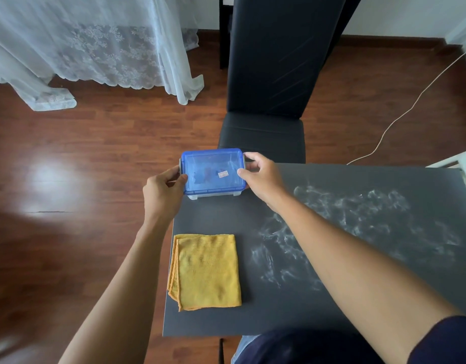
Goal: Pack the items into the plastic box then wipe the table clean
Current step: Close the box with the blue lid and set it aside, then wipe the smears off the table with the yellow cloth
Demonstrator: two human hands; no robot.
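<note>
A folded yellow microfibre cloth point(205, 271) lies flat near the left edge of the dark grey table point(331, 306). White powdery smears point(352, 227) cover the table's middle and right. At the far left corner sits the plastic box point(213, 172), its blue lid closed; the left hand point(162, 193) grips its left end, the right hand point(260, 177) its right end, fingers curled over the side latches. Beyond stands a black chair point(268, 101) on the wooden floor point(95, 143).

Plastic, cloth, matt counter
Box point(213, 172): glossy translucent blue plastic lid. Cloth point(207, 271): nubby yellow microfibre. Counter point(318, 306): matt dark grey, white powdery smears point(344, 227) at 3 o'clock.
</note>
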